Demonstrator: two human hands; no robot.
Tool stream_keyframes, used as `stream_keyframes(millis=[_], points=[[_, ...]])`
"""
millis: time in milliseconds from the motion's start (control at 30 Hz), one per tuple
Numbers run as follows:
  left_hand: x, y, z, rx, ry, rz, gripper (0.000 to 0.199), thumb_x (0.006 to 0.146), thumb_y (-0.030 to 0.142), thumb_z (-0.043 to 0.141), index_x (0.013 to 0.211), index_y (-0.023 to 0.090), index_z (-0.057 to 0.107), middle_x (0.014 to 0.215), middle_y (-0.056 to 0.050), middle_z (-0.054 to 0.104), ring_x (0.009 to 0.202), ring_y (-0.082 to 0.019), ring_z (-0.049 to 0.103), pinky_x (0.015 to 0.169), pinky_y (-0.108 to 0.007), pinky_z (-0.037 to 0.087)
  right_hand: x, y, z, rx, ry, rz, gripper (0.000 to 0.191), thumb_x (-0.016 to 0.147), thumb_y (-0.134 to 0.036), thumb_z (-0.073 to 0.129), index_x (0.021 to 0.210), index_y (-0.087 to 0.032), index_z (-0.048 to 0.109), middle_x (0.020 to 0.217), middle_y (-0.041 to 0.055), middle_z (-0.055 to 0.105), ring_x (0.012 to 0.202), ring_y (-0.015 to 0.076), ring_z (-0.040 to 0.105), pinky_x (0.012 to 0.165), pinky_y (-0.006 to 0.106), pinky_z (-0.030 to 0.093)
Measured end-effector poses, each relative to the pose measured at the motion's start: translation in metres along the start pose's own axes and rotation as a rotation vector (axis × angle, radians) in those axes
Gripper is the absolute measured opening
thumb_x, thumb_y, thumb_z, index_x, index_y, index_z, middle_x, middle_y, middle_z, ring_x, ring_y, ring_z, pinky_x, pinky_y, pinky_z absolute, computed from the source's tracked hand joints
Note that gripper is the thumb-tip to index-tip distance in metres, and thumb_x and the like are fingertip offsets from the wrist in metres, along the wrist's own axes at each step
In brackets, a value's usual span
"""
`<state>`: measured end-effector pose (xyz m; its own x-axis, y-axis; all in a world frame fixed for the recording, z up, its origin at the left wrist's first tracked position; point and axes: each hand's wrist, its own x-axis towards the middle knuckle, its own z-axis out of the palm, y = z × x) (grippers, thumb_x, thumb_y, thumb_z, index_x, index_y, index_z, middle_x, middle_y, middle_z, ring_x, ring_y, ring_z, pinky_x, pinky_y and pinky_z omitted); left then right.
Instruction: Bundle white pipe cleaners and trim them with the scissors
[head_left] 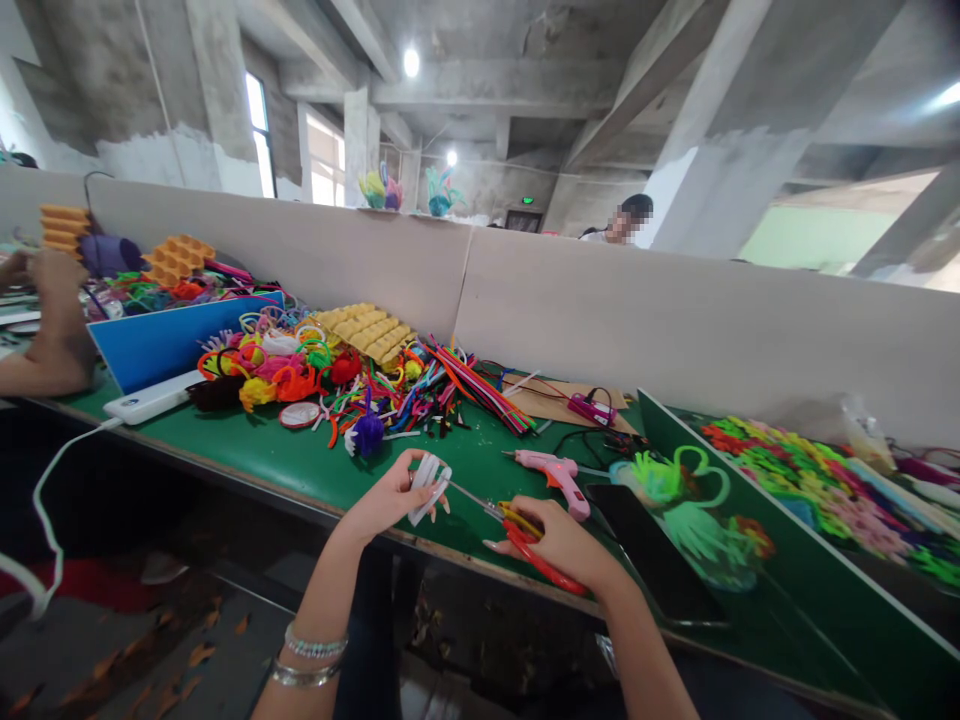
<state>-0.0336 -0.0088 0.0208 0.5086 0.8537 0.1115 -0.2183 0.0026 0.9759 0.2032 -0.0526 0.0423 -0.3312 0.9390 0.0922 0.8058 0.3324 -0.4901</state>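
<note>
My left hand (396, 495) is closed around a small white flat piece (425, 488) that looks folded or layered; its exact kind I cannot make out. My right hand (562, 540) grips pliers (536, 560) with red and yellow handles, pointing left toward the white piece. Between the two runs a thin grey length; whether it belongs to the pliers' tip or is a separate wire is unclear. Both hands are held over the front edge of the green table (247, 450). Just beyond my right hand lies a pink glue gun (553, 472).
A black phone (652, 550) and bright green fuzzy figures (697, 520) are at the right, before an upright divider (772, 550). Behind my hands stretches a heap of coloured pipe cleaners (442, 390) and pompoms. A white power strip (154, 398) and another person's arm (56, 320) are left.
</note>
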Motion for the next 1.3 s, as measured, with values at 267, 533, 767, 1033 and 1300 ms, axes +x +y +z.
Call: stream_keyframes(millis=[267,533,767,1033,1300], points=[[-0.002,-0.001,-0.009,0.217,0.192,0.027,0.042,0.070,0.038,0.060,0.099,0.018,0.036,0.070,0.000,0.061,0.055,-0.011,0.056,0.050,-0.021,0.039,-0.004,0.012,-0.001,0.036,0.028,0.091,0.039,0.068,-0.042,0.058,0.102,-0.024,0.052,0.100,0.0044,0.060,0.089,0.0196,0.056,0.077,0.032,0.043],[-0.003,0.002,-0.008,0.095,0.121,0.030,0.042,0.073,0.043,0.056,0.100,0.018,0.035,0.065,0.002,0.059,0.050,-0.010,0.055,0.050,-0.023,0.040,0.010,0.033,0.014,0.011,0.215,0.137,0.046,0.065,-0.041,0.061,0.103,-0.016,0.052,0.107,0.0103,0.056,0.096,0.0207,0.054,0.083,0.036,0.044],[0.003,-0.006,0.001,0.006,0.052,0.053,0.038,0.075,0.045,0.053,0.095,0.017,0.039,0.054,0.006,0.048,0.045,-0.007,0.044,0.046,-0.021,0.033,0.010,0.019,0.005,-0.033,0.262,-0.030,0.027,0.078,-0.039,0.047,0.096,-0.021,0.059,0.104,0.0057,0.059,0.103,0.0196,0.050,0.094,0.039,0.036],[0.001,-0.004,0.023,0.020,-0.111,-0.023,0.037,0.075,0.044,0.053,0.094,0.016,0.038,0.059,0.005,0.048,0.049,-0.006,0.043,0.048,-0.020,0.032,0.010,-0.015,0.016,0.024,0.334,-0.072,0.021,0.084,-0.039,0.038,0.083,-0.021,0.049,0.081,0.0034,0.056,0.077,0.0167,0.052,0.070,0.030,0.041],[0.004,-0.011,0.033,0.001,-0.217,-0.057,0.040,0.073,0.043,0.055,0.097,0.018,0.035,0.063,0.006,0.044,0.050,-0.005,0.042,0.048,-0.019,0.034,0.014,-0.019,0.033,0.369,0.179,-0.074,0.023,0.084,-0.041,0.037,0.083,-0.020,0.046,0.072,-0.0018,0.046,0.064,0.0114,0.043,0.058,0.023,0.037]])
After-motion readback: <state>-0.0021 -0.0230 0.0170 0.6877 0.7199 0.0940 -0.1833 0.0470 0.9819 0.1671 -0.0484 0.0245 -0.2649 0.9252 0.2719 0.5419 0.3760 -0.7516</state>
